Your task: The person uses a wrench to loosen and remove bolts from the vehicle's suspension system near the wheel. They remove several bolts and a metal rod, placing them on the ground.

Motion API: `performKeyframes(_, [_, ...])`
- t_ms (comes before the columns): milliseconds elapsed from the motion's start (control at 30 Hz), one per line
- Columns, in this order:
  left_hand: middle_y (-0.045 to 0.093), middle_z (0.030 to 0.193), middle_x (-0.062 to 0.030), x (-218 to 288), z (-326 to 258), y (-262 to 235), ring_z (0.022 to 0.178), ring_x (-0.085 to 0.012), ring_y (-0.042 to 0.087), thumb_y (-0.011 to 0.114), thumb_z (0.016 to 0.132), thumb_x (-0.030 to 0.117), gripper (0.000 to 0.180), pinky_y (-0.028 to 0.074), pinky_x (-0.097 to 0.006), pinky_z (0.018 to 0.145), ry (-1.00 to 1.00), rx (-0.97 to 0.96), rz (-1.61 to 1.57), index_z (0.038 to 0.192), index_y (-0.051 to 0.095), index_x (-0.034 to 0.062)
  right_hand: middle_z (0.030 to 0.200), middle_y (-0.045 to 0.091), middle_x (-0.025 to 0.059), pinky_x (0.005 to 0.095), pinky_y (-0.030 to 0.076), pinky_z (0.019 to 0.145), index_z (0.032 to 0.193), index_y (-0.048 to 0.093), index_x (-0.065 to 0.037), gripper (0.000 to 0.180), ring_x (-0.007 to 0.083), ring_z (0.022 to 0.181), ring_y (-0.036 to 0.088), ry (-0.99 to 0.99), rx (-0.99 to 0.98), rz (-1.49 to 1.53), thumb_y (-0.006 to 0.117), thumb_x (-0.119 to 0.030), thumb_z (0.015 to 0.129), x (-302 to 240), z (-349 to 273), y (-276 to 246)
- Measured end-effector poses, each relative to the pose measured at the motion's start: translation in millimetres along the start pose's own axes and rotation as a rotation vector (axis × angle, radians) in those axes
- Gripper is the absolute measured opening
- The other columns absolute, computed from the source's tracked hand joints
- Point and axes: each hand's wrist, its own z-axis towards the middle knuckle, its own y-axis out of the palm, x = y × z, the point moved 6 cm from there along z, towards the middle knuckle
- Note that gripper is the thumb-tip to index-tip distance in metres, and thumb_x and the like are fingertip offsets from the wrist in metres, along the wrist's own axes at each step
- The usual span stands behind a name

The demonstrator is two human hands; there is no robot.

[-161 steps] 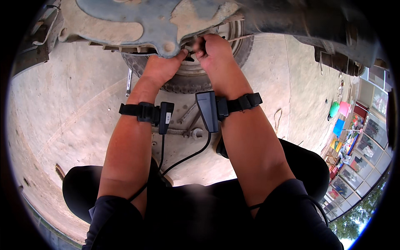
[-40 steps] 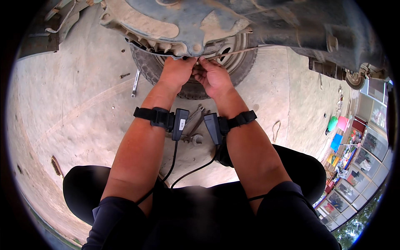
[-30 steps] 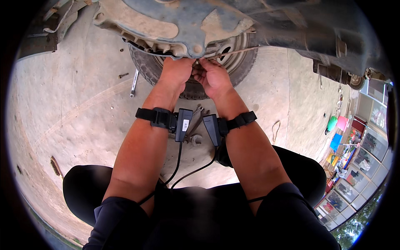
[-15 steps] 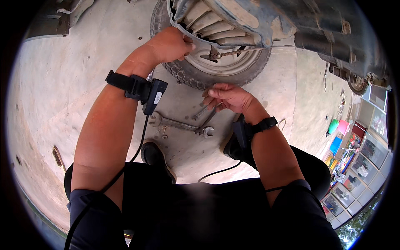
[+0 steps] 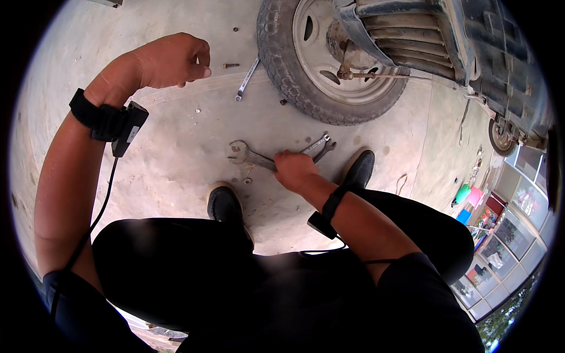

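Note:
My right hand (image 5: 294, 170) is closed round the handle of a large open-end wrench (image 5: 259, 159), low over the floor between my shoes. Just beyond that hand, a shiny combination wrench (image 5: 318, 143) and a darker wrench (image 5: 325, 153) lie close together, partly hidden by the hand. My left hand (image 5: 173, 60) hangs over the floor at the left, its fingers curled in toward the thumb; whatever they hold, if anything, is hidden. To its right lie a bolt (image 5: 231, 66) and a slim combination wrench (image 5: 248, 79), the latter reaching to the tire (image 5: 288, 73).
The wheel's pale rim (image 5: 312, 53) and a rod with a spring (image 5: 376, 76) stand under the vehicle's ribbed underside (image 5: 406, 38). A ring-shaped piece (image 5: 248, 181) lies near my left shoe (image 5: 224, 203). A small nut-like piece (image 5: 235, 29) sits farther off.
My left hand has drawn away from the wheel to the left. My right hand has come down from beside the tire and taken hold of the large wrench. The view has shifted leftward.

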Motion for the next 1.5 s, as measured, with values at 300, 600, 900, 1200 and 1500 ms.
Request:
performKeyframes(300, [0.069,0.087,-0.0116,-57,-41,47,0.076,-0.0198,0.069,0.065,0.093,0.028,0.032,0.053,-0.034,0.071,-0.162,-0.135,-0.235,0.106,0.067,-0.0012,0.093,0.07,0.0142,0.0439,0.055,0.077,0.094,0.067,-0.005,0.026,0.0297,0.08,0.07,-0.168,-0.045,0.228,0.064,-0.027,0.081,-35,3,-61])
performKeyframes(600, [0.071,0.096,-0.0146,-8,-43,90,0.091,-0.0227,0.068,0.073,0.089,0.045,0.066,0.052,-0.034,0.085,0.136,-0.436,-0.475,0.128,0.057,-0.0052,0.079,0.065,0.004,0.0273,0.053,0.059,0.097,0.063,0.001,0.025,0.0104,0.072,0.064,-0.088,-0.036,1.463,0.058,-0.023,0.099,-67,7,-133])
performKeyframes(900, [0.066,0.101,-0.026,45,-24,83,0.094,-0.044,0.065,0.056,0.083,0.003,0.055,0.051,-0.044,0.084,0.144,0.036,-0.262,0.136,0.041,-0.0013,0.082,0.067,0.0063,0.0274,0.056,0.055,0.097,0.062,0.001,0.018,0.0146,0.063,0.067,0.195,0.568,1.86,0.059,-0.017,0.095,-43,26,-161])
performKeyframes(1200, [0.065,0.103,-0.0271,41,33,100,0.099,-0.0448,0.062,0.049,0.082,-0.002,0.04,0.05,-0.047,0.084,0.31,0.17,-0.258,0.121,0.053,0.0004,0.086,0.068,0.0087,0.0288,0.056,0.055,0.101,0.059,0.001,0.016,0.0165,0.066,0.069,0.281,0.661,1.892,0.061,-0.015,0.096,-10,34,-147])
performKeyframes(1500, [0.066,0.096,-0.0247,42,48,97,0.089,-0.0405,0.063,0.051,0.083,0.001,0.033,0.049,-0.043,0.081,0.271,0.106,-0.358,0.116,0.058,0.0012,0.091,0.068,0.009,0.0291,0.053,0.058,0.107,0.059,0.0,0.02,0.0181,0.071,0.069,0.293,0.63,1.783,0.063,-0.018,0.098,5,44,-149])
